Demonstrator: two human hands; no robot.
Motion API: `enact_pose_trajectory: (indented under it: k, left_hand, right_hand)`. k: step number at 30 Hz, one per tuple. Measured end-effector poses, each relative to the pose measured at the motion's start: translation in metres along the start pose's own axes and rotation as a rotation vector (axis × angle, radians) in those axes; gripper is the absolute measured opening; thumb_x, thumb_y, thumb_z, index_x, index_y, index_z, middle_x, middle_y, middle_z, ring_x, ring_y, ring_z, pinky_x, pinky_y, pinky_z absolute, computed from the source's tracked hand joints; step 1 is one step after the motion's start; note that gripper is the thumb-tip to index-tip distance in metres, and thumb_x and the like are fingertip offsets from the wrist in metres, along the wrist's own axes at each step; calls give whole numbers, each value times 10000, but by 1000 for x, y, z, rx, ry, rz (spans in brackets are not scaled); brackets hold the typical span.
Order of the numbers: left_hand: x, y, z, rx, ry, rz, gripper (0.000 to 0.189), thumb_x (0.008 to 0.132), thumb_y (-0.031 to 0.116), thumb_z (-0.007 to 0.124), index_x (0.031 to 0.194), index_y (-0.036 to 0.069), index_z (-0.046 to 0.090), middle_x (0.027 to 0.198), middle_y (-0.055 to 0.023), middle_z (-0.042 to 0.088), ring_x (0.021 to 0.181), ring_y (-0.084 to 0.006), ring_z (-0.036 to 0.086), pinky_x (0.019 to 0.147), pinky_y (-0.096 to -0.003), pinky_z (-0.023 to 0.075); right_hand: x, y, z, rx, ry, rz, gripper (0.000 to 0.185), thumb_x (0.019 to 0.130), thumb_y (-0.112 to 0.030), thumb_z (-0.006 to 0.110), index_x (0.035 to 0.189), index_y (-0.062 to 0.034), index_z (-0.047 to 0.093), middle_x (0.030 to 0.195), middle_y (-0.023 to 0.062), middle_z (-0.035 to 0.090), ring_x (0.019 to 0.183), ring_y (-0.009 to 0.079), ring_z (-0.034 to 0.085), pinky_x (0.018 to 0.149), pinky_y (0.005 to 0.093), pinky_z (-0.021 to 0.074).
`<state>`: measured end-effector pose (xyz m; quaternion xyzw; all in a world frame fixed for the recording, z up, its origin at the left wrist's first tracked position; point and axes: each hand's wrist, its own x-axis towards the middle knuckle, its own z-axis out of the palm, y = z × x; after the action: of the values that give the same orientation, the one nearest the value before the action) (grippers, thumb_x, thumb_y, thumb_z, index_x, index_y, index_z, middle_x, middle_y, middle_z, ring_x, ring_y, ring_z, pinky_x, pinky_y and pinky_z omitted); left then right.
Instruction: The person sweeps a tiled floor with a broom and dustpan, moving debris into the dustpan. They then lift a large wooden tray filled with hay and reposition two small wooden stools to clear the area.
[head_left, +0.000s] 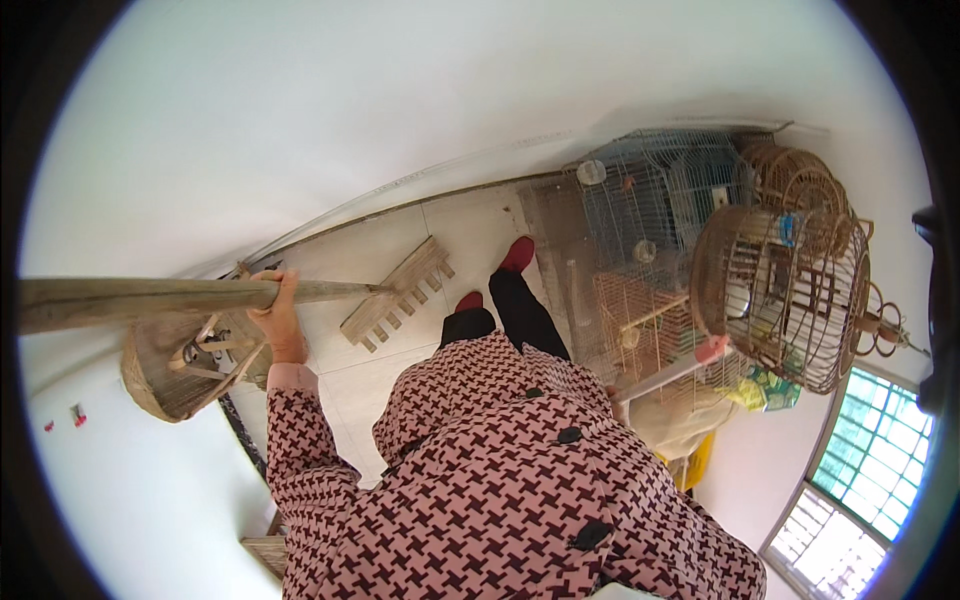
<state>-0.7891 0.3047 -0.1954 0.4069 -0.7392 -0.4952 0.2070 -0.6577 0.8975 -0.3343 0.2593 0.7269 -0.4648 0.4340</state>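
My left hand (277, 311) is wrapped around the long wooden handle of a toothed wooden rake (397, 294). The rake's head lies at the tiled floor in front of my shoes, its short wooden teeth pointing towards me. On the other side, my right hand (619, 405) is mostly hidden beside my patterned jacket; it is closed on the near end of a pale stick-like thing (667, 373) with a pinkish-red far end. What this thing is, I cannot tell. It reaches across in front of wire cages.
Wire cages (645, 202) stand at the right, by a round bamboo birdcage (780, 296). A woven basket (161, 375) holding wooden-framed things is at the left. A white wall (420, 90) rises beyond the floor (360, 375). A barred window (862, 465) is at lower right.
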Motion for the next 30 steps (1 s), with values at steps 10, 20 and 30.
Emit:
enact_pose_trajectory:
  k: [10,20,30]
  left_hand:
    - [3,-47,-44,35,99,-330,503,811,115,757,1251,35,526,1055,-35,587,997,-160,544,879,-282,442]
    - [6,-47,-53,73,203,-447,633,803,221,774,1314,53,439,1185,-81,522,1083,-210,510,934,-375,416]
    - [-24,-10,61,45,-603,-545,406,867,340,676,1108,20,608,1043,-76,611,948,-173,579,812,-296,468]
  right_hand:
    - [-7,-46,2,-5,64,-16,452,912,-263,639,568,-67,422,533,-48,382,475,80,374,434,305,319]
    - [38,-123,-34,-87,41,-137,379,896,-255,638,634,9,566,522,11,475,491,83,427,446,303,400]
    - [68,-235,2,-396,-136,-453,347,877,-308,646,772,23,646,652,153,592,501,246,525,549,393,452]
